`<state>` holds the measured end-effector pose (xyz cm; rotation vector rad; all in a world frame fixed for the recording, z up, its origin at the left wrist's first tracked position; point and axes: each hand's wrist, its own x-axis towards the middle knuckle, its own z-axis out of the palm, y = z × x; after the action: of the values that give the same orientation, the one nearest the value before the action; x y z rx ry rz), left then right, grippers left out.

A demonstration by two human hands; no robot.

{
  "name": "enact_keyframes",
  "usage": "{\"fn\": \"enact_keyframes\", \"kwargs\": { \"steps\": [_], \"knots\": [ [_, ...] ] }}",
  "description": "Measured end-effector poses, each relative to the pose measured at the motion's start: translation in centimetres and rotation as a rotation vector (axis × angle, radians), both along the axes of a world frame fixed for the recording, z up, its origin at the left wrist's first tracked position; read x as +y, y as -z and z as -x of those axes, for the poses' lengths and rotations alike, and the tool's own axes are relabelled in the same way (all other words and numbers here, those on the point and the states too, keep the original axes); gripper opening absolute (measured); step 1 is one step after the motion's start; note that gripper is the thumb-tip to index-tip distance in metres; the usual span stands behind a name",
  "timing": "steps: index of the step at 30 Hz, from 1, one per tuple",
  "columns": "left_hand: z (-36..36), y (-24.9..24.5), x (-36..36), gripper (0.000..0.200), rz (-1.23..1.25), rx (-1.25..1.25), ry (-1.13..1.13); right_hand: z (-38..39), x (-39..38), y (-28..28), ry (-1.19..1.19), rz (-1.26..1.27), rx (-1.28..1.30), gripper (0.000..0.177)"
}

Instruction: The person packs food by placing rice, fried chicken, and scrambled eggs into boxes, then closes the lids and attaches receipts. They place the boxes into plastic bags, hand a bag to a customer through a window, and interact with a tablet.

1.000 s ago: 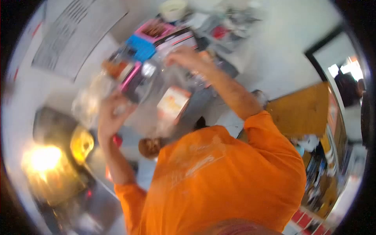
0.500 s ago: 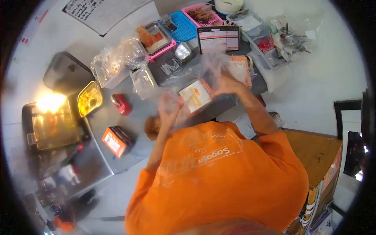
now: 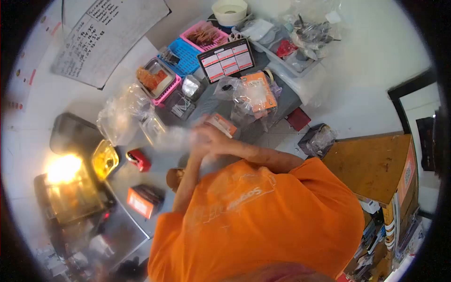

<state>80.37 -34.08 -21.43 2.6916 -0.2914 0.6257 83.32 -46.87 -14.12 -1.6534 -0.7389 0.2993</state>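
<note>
Over the grey table, my left hand (image 3: 199,149) and my right hand (image 3: 214,139) are close together, the right partly covering the left. Both are smeared by motion, and their fingers cannot be made out. Clear plastic (image 3: 174,137) shows as a blur just left of them. Behind my right hand, an orange and white box (image 3: 222,124) is partly hidden. A metal tray (image 3: 153,129) lies to the left. Beyond the box, a clear bag (image 3: 238,111) lies around an orange and white packet (image 3: 257,93).
A tablet (image 3: 227,60) stands at the back beside blue (image 3: 187,57) and pink (image 3: 204,35) baskets. Left are a yellow-filled tray (image 3: 104,160), a red object (image 3: 138,160) and an orange-black box (image 3: 143,201). A wooden cabinet (image 3: 366,164) stands right.
My hands have come together from either side of the box. The right hand has moved left, away from the packet, and now partly hides the box. The view has turned and shifted.
</note>
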Motion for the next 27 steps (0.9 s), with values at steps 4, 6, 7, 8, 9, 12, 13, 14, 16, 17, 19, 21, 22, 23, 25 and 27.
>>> {"fn": "enact_keyframes", "kwargs": {
  "steps": [4,6,7,8,9,12,13,14,16,17,19,21,22,23,25,27],
  "knots": [
    [-0.8,0.7,0.4,0.056,-0.182,0.383,-0.124,1.8,-0.4,-2.5,-0.014,-0.076,-0.058,0.049],
    [-1.4,0.5,0.6,0.058,-0.218,0.498,-0.114,3.2,-2.1,-4.4,0.141,-0.056,-0.247,0.052],
    [-1.8,0.1,0.7,0.059,-0.232,0.552,-0.101,4.3,-3.3,-4.9,0.275,-0.034,-0.424,0.055],
    [-2.2,-0.1,0.8,0.06,-0.247,0.6,-0.089,5.4,-4.5,-4.1,0.3,0.011,-0.332,0.055],
    [-2.1,-0.2,0.8,0.061,-0.258,0.594,-0.079,6.6,-6.0,-2.7,0.328,0.055,-0.242,0.055],
    [-0.5,1.1,2.5,0.056,-0.354,0.332,-0.083,12.3,-11.9,3.5,0.364,0.391,0.029,0.054],
    [1.3,0.8,3.4,0.057,-0.112,0.455,-0.057,15.2,-14.2,6.2,0.375,0.554,0.121,0.054],
    [3.2,0.1,3.4,0.058,0.13,0.589,-0.008,18.4,-16.4,7.6,0.374,0.667,0.191,0.053],
    [6.3,-5.3,-1.6,0.059,0.369,0.735,0.155,25.2,-19.9,7.9,0.318,1.152,0.331,0.048],
    [9.5,-8.5,-4.8,0.061,0.734,0.592,-0.123,28.6,-21.2,10.0,0.335,1.207,0.454,0.046],
    [15.1,-4.7,-5.5,0.065,0.879,0.247,-0.295,34.2,-22.4,10.0,0.399,1.228,0.628,0.044],
    [17.8,0.9,-6.9,0.067,0.682,0.033,-0.121,38.4,-22.7,7.5,0.704,0.796,0.724,0.042],
    [19.8,0.8,-8.8,0.068,0.751,0.237,0.007,40.0,-22.8,6.9,0.804,0.638,0.741,0.041],
    [21.3,1.0,-10.4,0.07,0.812,0.439,0.125,40.8,-23.5,7.6,0.624,0.678,0.648,0.044],
    [22.1,5.4,-14.0,0.065,0.933,0.672,0.34,42.8,-25.0,12.1,0.472,0.711,0.541,0.046],
    [22.9,7.0,-18.2,0.061,1.061,0.914,0.568,45.9,-26.0,20.5,0.58,0.7,0.528,0.049]
  ]
}}
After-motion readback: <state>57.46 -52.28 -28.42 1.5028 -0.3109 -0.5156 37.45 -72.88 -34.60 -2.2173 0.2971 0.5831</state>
